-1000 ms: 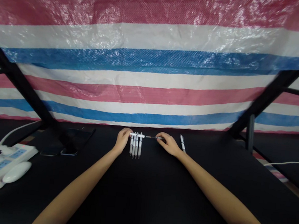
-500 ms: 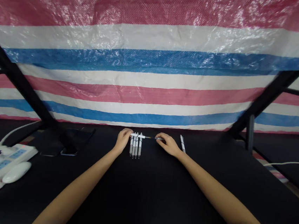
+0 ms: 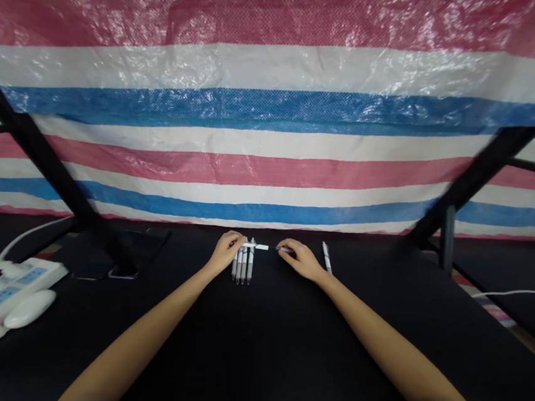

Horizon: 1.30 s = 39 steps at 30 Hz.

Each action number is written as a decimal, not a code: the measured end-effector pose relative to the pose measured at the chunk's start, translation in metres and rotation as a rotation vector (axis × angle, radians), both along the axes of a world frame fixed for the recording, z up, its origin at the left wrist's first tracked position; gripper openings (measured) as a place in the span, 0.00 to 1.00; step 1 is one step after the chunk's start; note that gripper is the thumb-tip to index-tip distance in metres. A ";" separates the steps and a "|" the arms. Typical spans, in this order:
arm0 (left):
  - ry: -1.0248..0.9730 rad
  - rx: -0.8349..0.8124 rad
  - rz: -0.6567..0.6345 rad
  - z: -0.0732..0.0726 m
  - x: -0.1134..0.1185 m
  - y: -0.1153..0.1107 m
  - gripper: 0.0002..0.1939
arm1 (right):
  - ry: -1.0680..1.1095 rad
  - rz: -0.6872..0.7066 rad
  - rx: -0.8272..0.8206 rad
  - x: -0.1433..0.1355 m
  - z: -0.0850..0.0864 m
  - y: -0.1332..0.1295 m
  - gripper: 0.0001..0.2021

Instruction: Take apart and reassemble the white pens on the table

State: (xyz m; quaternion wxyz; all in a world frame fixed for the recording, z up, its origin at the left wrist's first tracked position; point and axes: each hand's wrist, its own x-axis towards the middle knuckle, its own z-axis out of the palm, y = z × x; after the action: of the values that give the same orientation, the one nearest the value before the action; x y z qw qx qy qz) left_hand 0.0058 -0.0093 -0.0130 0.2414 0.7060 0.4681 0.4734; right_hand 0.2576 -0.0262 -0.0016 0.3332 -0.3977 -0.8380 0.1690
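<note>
White pen barrel [image 3: 262, 247], pinched in the left hand [image 3: 225, 252], lay crosswise, roughly aligned with the thin refill [image 3: 273, 248] projecting from the right hand's [image 3: 301, 260] pinch; hands were apart.

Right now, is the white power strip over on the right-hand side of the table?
No, the white power strip lies at the left edge of the view, beyond the left forearm.
</note>
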 end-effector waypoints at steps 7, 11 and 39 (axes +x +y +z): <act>0.134 0.073 -0.022 0.001 0.002 -0.001 0.15 | 0.015 0.020 -0.009 -0.001 0.000 0.000 0.09; 0.152 0.097 -0.033 0.001 0.003 -0.001 0.14 | 0.006 0.033 0.000 0.000 -0.002 0.001 0.09; 0.163 0.142 -0.022 -0.001 0.002 0.000 0.10 | -0.027 0.038 -0.026 0.000 -0.003 0.001 0.10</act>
State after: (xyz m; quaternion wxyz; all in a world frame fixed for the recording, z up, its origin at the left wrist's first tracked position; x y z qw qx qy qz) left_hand 0.0075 -0.0092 -0.0139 0.1570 0.7627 0.4437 0.4437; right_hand 0.2572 -0.0252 -0.0049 0.3136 -0.3885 -0.8473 0.1810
